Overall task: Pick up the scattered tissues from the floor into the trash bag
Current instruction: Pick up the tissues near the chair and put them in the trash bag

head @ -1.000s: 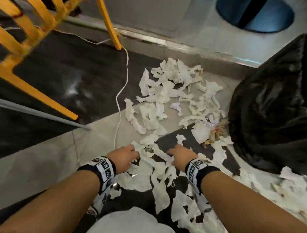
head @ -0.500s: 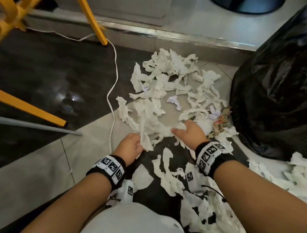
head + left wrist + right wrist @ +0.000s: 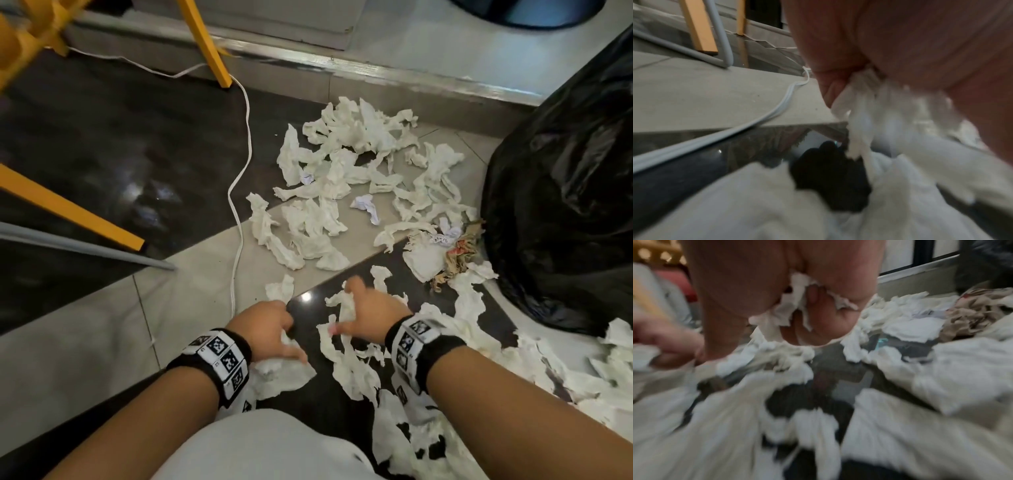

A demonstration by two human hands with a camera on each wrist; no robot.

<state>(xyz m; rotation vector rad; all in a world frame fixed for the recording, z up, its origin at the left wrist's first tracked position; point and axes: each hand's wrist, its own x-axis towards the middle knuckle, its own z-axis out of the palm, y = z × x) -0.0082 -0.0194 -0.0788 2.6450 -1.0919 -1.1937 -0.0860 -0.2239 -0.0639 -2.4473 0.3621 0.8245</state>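
White torn tissues point(image 3: 356, 164) lie scattered over the grey and black floor tiles, thickest ahead and to my right. My left hand point(image 3: 270, 329) is low near my knee, fingers curled round a bunch of tissue point(image 3: 281, 373); in the left wrist view that tissue point(image 3: 865, 116) hangs from my fist. My right hand point(image 3: 363, 315) grips a strip of tissue point(image 3: 342, 305) over the black tile, and the right wrist view shows tissue point(image 3: 791, 305) squeezed between its curled fingers. The black trash bag point(image 3: 565, 205) stands at the right.
A white cable point(image 3: 239, 192) runs across the floor left of the tissues. Yellow chair legs point(image 3: 209, 44) and a grey metal bar point(image 3: 85, 246) stand at the left. Brown crumpled paper point(image 3: 459, 253) lies by the bag. A raised grey sill point(image 3: 376, 75) crosses the back.
Both hands have pulled back toward me from the middle pile, each dragging tissue along. The head view has shifted slightly.
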